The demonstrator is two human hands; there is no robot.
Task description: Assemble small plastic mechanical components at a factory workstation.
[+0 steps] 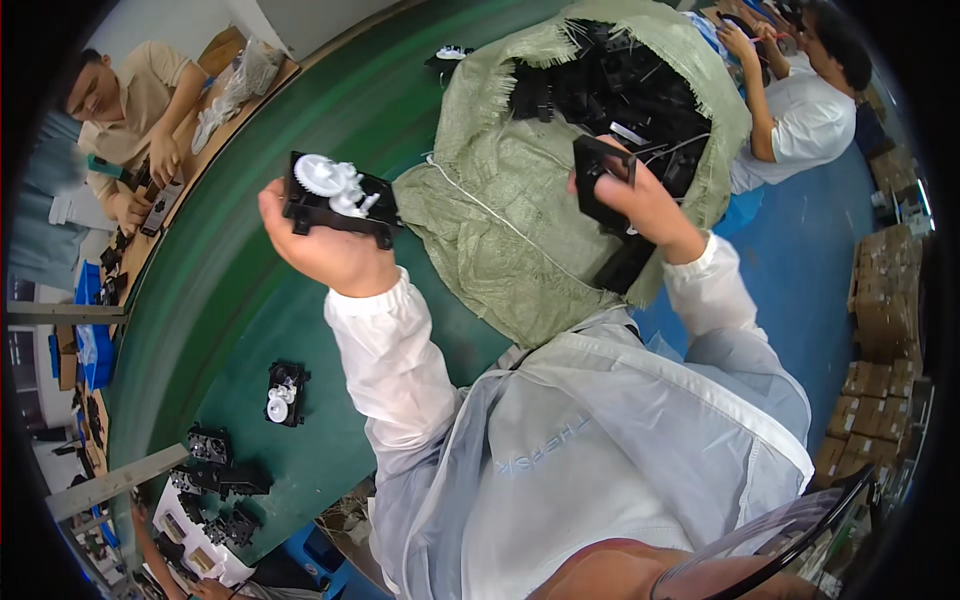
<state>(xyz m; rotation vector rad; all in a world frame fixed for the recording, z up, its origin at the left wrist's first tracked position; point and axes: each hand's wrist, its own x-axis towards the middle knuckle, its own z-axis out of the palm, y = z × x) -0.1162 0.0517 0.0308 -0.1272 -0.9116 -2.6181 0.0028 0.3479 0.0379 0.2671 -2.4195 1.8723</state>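
On the upturned palm of my left hand rests a black plastic gear housing with white gears on top; the fingers curl round its left side. My right hand grips a black plastic frame, thumb across its face. That frame is over the mouth of a woven green sack. Many black plastic parts fill the sack, with a pale wire among them.
Another gear housing with white gears lies on the green bench. Several black housings cluster at the lower left. One co-worker sits across at far left, another at upper right. Stacked cartons stand at right.
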